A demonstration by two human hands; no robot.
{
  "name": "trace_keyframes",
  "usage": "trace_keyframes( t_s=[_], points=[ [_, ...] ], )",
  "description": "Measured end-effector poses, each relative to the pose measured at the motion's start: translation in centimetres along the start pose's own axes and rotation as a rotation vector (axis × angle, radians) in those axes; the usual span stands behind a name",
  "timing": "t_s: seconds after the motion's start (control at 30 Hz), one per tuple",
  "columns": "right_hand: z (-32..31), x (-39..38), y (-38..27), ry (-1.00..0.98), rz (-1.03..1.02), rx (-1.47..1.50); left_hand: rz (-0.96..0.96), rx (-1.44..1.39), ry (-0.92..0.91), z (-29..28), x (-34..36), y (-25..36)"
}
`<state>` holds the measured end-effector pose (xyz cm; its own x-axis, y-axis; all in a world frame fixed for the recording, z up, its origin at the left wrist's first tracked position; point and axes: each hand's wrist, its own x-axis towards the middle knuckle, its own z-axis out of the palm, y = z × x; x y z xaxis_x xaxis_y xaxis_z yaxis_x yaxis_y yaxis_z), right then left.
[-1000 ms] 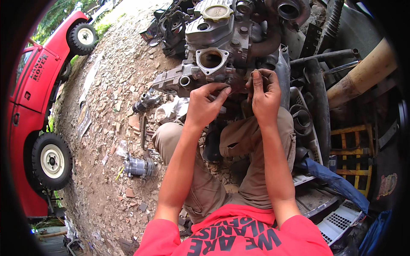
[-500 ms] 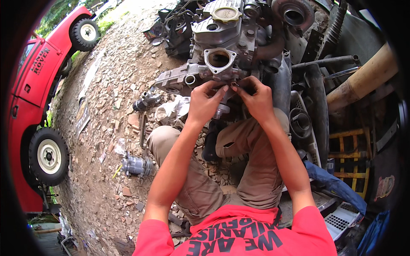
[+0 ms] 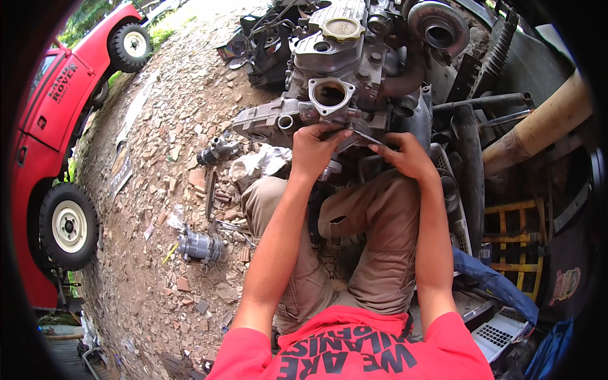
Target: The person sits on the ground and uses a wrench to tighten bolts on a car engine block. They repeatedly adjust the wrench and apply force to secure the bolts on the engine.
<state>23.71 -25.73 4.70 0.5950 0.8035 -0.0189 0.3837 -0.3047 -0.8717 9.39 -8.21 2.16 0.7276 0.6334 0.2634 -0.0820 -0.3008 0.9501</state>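
A grey metal engine block (image 3: 345,60) stands on the gravel in front of my knees, with a round open port (image 3: 329,94) facing me. My left hand (image 3: 313,152) presses against the engine's lower front, fingers curled on the metal just under that port. My right hand (image 3: 402,154) grips the handle end of a slim metal wrench (image 3: 364,135) whose other end lies at the engine by my left fingertips. Both forearms reach forward over my khaki trousers.
A red off-road vehicle (image 3: 54,145) with white wheels stands at the left. A grey cylindrical part (image 3: 199,246) and another small part (image 3: 215,151) lie on the gravel. Black hoses, a tan pipe (image 3: 538,130), a yellow frame (image 3: 513,237) and a blue cloth crowd the right.
My right hand has slid right and lower, away from my left hand, along the wrench. The left hand stays on the engine. My view has tipped slightly, so the engine sits lower.
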Motion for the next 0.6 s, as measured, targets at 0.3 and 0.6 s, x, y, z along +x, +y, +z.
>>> trace_keyframes(
  t_s=[0.3, 0.6],
  points=[
    [4.7, -0.4, -3.4, 0.508, -0.263, 0.463, 0.010, 0.064, -0.023, 0.2, -0.1, 1.0],
    [7.7, -0.9, -0.9, 0.459, -0.198, 0.781, -0.027, 0.136, -0.078, -0.8, -0.2, 2.4]
  ],
)
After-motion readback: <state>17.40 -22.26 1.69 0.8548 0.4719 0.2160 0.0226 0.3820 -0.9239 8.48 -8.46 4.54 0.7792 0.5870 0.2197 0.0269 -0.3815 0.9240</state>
